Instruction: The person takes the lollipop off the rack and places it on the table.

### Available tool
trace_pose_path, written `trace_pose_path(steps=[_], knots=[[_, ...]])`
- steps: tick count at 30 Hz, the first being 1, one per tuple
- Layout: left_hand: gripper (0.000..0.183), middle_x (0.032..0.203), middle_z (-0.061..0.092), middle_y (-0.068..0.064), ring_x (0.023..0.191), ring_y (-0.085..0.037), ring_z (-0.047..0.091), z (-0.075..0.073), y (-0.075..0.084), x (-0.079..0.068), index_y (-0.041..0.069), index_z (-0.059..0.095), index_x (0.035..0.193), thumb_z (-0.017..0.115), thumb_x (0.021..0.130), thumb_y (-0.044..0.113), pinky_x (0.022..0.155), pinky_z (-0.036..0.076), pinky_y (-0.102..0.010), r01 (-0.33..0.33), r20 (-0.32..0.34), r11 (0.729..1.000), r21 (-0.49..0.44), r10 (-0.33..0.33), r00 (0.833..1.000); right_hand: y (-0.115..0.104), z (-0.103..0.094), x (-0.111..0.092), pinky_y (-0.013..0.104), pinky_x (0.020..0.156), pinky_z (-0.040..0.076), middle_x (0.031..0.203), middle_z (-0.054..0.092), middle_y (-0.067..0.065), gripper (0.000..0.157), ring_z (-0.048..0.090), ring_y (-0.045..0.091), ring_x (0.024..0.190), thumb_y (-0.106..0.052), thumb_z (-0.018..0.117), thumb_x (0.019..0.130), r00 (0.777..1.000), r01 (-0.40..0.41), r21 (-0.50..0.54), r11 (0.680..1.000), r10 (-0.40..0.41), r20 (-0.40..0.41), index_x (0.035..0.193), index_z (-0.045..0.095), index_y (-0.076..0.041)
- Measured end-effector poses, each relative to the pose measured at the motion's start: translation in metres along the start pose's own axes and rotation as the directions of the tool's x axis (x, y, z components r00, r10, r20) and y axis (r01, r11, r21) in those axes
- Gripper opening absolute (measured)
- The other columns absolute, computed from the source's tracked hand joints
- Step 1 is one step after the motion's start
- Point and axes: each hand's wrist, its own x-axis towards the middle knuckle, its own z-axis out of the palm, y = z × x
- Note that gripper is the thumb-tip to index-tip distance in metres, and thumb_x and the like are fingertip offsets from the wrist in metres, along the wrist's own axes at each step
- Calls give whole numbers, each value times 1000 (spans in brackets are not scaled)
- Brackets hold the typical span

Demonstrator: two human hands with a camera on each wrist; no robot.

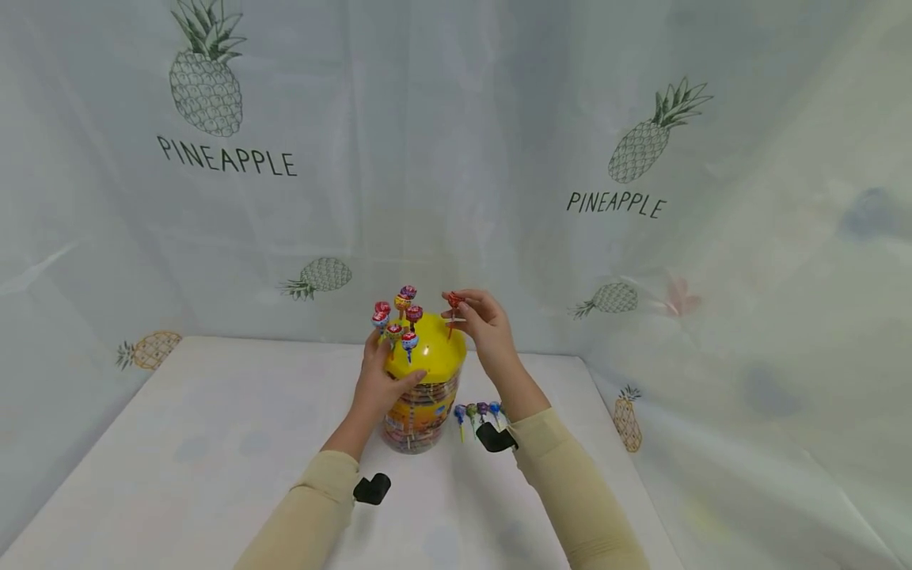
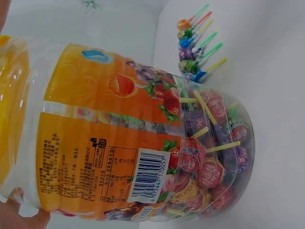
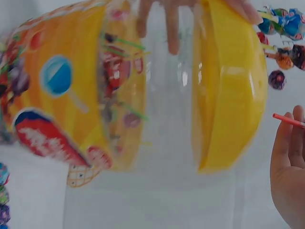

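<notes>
A clear plastic jar (image 1: 416, 423) with an orange label stands upright, holding wrapped lollipops (image 2: 209, 171). Its yellow lid (image 1: 438, 348) carries several lollipops (image 1: 409, 342) standing on their sticks, mostly on the left side. My left hand (image 1: 376, 384) grips the jar around its upper part, thumb across the front of the lid. Over the lid's right side, my right hand (image 1: 493, 336) pinches a red-wrapped lollipop (image 1: 454, 300) by its head, stick pointing down. In the right wrist view its red stick (image 3: 288, 119) is apart from the lid; the lollipop's head is out of frame there.
Right of the jar, a row of loose lollipops (image 2: 185, 53) lies on the white table (image 1: 256, 412), partly hidden by my right wrist in the head view. A pale curtain (image 1: 456, 174) printed with pineapples hangs behind and around the table.
</notes>
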Motion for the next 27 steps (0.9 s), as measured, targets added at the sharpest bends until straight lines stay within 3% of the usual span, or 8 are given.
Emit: trace_pose_path(steps=[6, 12, 17, 27], knots=[[86, 160, 6, -9, 142, -40, 19, 5, -4, -6, 14, 35, 150, 77, 81, 45, 109, 27, -62, -3, -15, 1000, -8, 3, 1000, 8, -24, -22, 40, 91, 53, 126, 62, 14, 20, 64, 32, 100, -17, 55, 101, 999, -41, 28, 999, 41, 4, 118, 59, -9], [88, 160, 5, -10, 142, -42, 17, 3, -5, -7, 15, 33, 151, 77, 81, 44, 109, 25, -63, -8, -28, 1000, -12, 8, 1000, 22, -53, -37, 39, 91, 54, 128, 61, 15, 29, 65, 28, 97, -19, 55, 100, 996, -85, 12, 996, 85, -5, 127, 59, -7], [89, 160, 3, -8, 143, -41, 16, 2, -6, -4, 16, 32, 152, 76, 81, 48, 109, 24, -64, 0, -12, 1000, -12, 0, 1000, 38, -76, -50, 36, 90, 54, 127, 62, 14, 28, 66, 26, 97, -18, 56, 100, 981, -182, 6, 983, 182, -64, 126, 59, -7], [87, 160, 2, -6, 142, -40, 18, 4, -2, 1, 19, 32, 152, 74, 82, 49, 109, 27, -62, -1, 5, 1000, -19, 1, 1000, 62, -115, -72, 36, 87, 55, 131, 54, 26, 31, 66, 26, 98, -6, 54, 100, 953, -279, -21, 960, 274, -130, 131, 53, -1]])
